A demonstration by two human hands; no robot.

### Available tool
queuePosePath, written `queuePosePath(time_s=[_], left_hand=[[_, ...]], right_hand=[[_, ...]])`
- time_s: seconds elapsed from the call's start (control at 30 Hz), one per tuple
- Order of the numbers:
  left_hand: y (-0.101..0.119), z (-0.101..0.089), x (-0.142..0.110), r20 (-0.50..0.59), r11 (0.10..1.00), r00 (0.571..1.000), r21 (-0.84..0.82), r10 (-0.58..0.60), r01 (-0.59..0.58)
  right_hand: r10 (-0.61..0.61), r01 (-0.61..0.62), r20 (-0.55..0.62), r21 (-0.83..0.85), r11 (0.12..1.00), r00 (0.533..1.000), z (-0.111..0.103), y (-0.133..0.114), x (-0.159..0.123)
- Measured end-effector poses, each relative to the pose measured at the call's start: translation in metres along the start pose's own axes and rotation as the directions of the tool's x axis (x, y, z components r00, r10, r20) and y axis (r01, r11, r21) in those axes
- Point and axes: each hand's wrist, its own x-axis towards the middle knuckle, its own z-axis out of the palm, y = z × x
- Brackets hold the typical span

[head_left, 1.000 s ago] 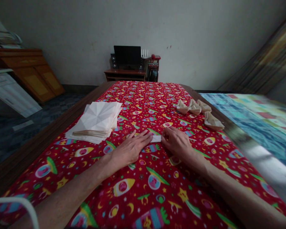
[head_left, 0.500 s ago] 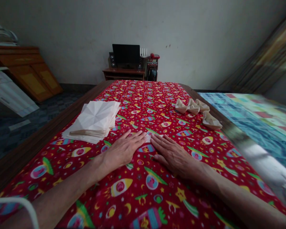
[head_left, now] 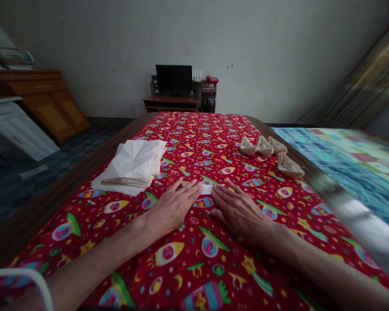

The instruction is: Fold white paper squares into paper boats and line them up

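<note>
A narrow folded strip of white paper (head_left: 207, 189) lies flat on the red patterned cloth (head_left: 194, 268). My left hand (head_left: 176, 202) rests flat over its left end, fingers stretched out and pointing to the right. Over the right end my right hand (head_left: 235, 207) is spread, palm down, its fingers pointing up and to the left. Only the middle of the paper shows between the fingertips; the ends are hidden. Left of my hands is a stack of creased white paper sheets (head_left: 134, 162). Several folded paper boats (head_left: 290, 166) stand at the right.
The cloth covers a table with a dark wooden edge (head_left: 81, 177). A white curved cable or tube (head_left: 29, 272) crosses the lower left corner. To the right is a bed with a coloured cover (head_left: 330, 164). A monitor (head_left: 174, 77) stands beyond the table's far end.
The fingertips have moved slightly apart, so more of the white strip shows between them. Both hands stay flat on it. The whole view has shifted slightly.
</note>
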Motion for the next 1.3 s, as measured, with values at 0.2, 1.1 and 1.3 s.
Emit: queuePosePath(time_s=[0.2,1.1,1.3], left_hand=[[0.007,-0.001,0.013,0.024,0.999,1.000,-0.031,-0.019,0.020],[-0.030,0.004,0.018,-0.253,0.919,0.929,-0.356,-0.268,0.168],[-0.035,0.004,0.023,-0.209,0.813,0.897,-0.536,-0.389,0.227]], right_hand=[[-0.042,0.043,-0.039,0.019,0.999,0.998,0.005,0.002,0.009],[0.205,-0.146,-0.199,0.278,0.949,0.958,0.012,0.036,0.012],[0.256,-0.128,-0.253,0.431,0.893,0.933,0.020,0.043,0.013]])
